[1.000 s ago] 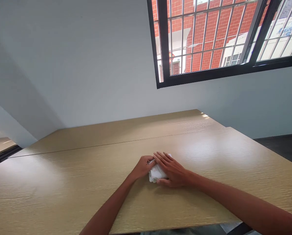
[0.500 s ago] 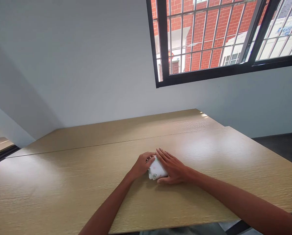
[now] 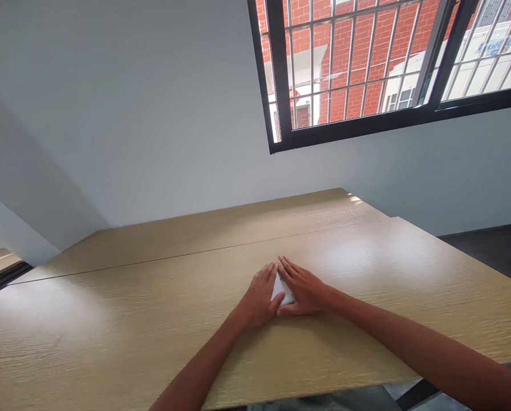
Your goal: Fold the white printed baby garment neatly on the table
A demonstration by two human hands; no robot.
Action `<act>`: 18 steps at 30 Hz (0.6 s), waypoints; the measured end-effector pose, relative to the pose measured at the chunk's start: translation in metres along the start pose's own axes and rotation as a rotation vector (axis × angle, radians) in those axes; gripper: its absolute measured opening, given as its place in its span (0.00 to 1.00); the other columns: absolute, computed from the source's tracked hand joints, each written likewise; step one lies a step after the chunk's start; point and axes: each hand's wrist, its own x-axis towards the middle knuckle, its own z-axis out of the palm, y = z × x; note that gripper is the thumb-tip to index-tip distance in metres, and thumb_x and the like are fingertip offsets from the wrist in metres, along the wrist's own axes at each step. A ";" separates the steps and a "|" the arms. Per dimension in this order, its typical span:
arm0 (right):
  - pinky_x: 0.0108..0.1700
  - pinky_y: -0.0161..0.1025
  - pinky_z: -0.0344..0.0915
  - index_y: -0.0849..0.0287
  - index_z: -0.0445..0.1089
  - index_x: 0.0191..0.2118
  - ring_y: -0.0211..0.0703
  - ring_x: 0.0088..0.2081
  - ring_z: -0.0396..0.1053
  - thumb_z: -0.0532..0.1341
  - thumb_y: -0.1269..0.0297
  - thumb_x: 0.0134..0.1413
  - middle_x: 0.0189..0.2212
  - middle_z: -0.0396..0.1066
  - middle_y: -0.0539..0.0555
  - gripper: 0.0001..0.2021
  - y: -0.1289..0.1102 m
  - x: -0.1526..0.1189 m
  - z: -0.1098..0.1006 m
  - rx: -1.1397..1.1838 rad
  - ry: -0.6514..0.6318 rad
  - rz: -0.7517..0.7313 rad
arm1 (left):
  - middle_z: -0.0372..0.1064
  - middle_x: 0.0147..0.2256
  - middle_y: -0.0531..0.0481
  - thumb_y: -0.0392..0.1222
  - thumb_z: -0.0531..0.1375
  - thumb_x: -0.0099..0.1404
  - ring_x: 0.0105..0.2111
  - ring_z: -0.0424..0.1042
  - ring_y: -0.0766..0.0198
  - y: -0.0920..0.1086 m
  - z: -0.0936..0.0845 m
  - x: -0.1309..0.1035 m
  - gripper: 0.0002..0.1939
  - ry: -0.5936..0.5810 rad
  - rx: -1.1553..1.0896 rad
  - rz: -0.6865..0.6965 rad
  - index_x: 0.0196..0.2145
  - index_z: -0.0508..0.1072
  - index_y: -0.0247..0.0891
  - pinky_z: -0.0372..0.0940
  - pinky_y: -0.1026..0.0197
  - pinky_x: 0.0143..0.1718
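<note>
A small folded white cloth (image 3: 281,289) with a faint printed pattern lies on the wooden table, mostly covered by my hands. My left hand (image 3: 262,292) rests flat on its left side, fingers stretched forward and thumb across the top. From the right, my right hand (image 3: 302,288) presses on the cloth with its fingers straight and its thumb spread along the near edge. The fingertips of both hands almost meet at the cloth's far end, and the thumbs come close together at the near end. Both hands are open, lying on the cloth.
The wooden table (image 3: 122,325) has a seam running across it and meets a pale wall (image 3: 174,114) at the back. A black-framed window (image 3: 353,124) with metal bars is at the upper right. The table's front edge is close to me.
My left hand has moved from the cloth's far left corner onto its left side, flattening over it. More of the cloth is now covered. The right hand stays about where it was.
</note>
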 end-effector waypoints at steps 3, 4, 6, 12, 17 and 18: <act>0.65 0.54 0.46 0.77 0.43 0.67 0.64 0.67 0.37 0.58 0.30 0.44 0.66 0.39 0.74 0.58 0.002 0.000 -0.001 0.004 -0.023 0.032 | 0.35 0.68 0.36 0.57 0.45 0.71 0.67 0.36 0.50 -0.006 -0.002 -0.001 0.38 -0.103 0.031 -0.054 0.68 0.39 0.31 0.38 0.45 0.66; 0.66 0.54 0.45 0.77 0.43 0.67 0.64 0.67 0.38 0.57 0.30 0.45 0.66 0.39 0.74 0.58 0.003 0.000 -0.001 -0.002 -0.028 0.041 | 0.34 0.68 0.37 0.58 0.44 0.70 0.68 0.34 0.50 -0.007 -0.003 -0.002 0.39 -0.119 0.036 -0.063 0.68 0.38 0.31 0.37 0.46 0.66; 0.66 0.54 0.43 0.78 0.42 0.67 0.63 0.67 0.38 0.56 0.29 0.45 0.66 0.39 0.75 0.59 0.003 0.000 -0.001 -0.014 -0.039 0.058 | 0.32 0.68 0.39 0.61 0.44 0.69 0.68 0.33 0.50 -0.009 -0.005 -0.002 0.40 -0.135 0.035 -0.079 0.68 0.37 0.32 0.36 0.46 0.66; 0.66 0.57 0.39 0.77 0.41 0.67 0.63 0.67 0.40 0.55 0.27 0.42 0.66 0.41 0.75 0.61 0.007 0.001 -0.003 -0.016 -0.083 0.104 | 0.35 0.68 0.37 0.66 0.47 0.66 0.67 0.35 0.48 -0.016 -0.007 0.000 0.45 -0.169 -0.014 -0.126 0.68 0.38 0.34 0.36 0.43 0.65; 0.66 0.59 0.34 0.76 0.40 0.67 0.63 0.66 0.42 0.56 0.26 0.40 0.65 0.42 0.75 0.63 0.011 0.001 -0.003 -0.018 -0.107 0.100 | 0.40 0.67 0.37 0.69 0.52 0.61 0.67 0.37 0.45 -0.020 -0.006 0.002 0.49 -0.174 -0.059 -0.132 0.68 0.40 0.37 0.36 0.38 0.64; 0.66 0.59 0.34 0.76 0.40 0.67 0.63 0.66 0.43 0.57 0.26 0.39 0.65 0.42 0.75 0.63 0.012 0.002 -0.003 -0.014 -0.110 0.103 | 0.40 0.67 0.37 0.69 0.53 0.61 0.67 0.38 0.44 -0.020 -0.006 0.002 0.49 -0.174 -0.069 -0.137 0.68 0.40 0.38 0.36 0.38 0.64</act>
